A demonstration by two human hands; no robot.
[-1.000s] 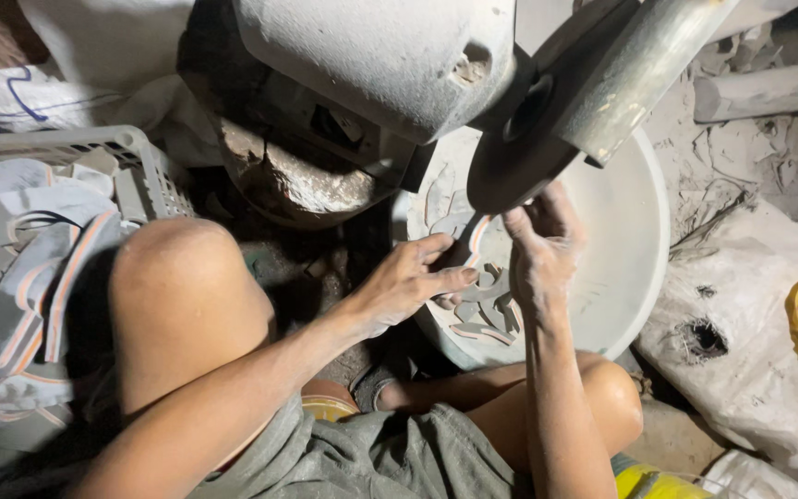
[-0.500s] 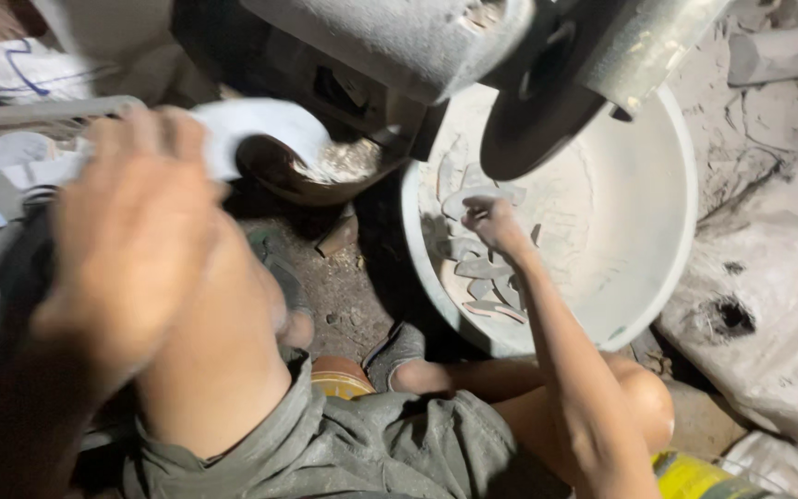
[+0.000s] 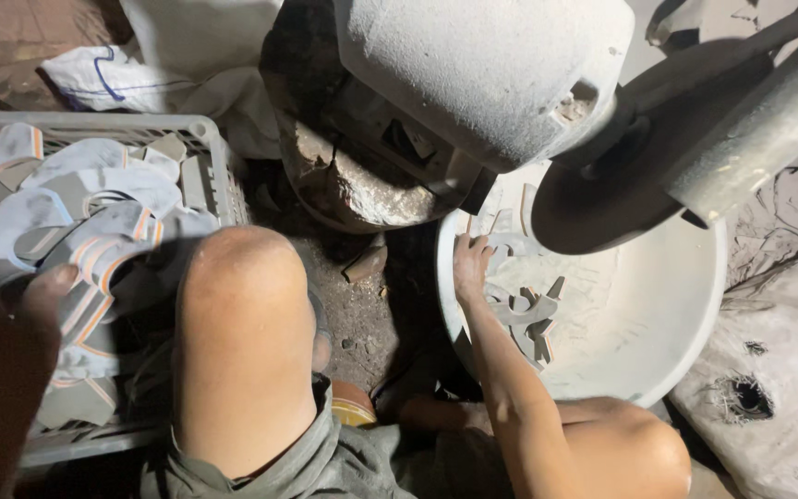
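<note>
While over grey pieces [image 3: 524, 310] in white basin [image 3: 685, 314], right hand [image 3: 469, 263] fingers spread (left hand [image 3: 11, 360] blurred, grip unclear).

Dusty dirt floor [image 3: 362, 314], dimly lit, white woven sacks [image 3: 768, 370] (one torn) at the right

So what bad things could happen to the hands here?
The right hand reaches into the white basin of grey cut pieces, right under the dark grinding disc; if it spins, fingers could get hurt. The left hand hangs over the crowded crate, where sharp-edged pieces might scrape it.
</note>
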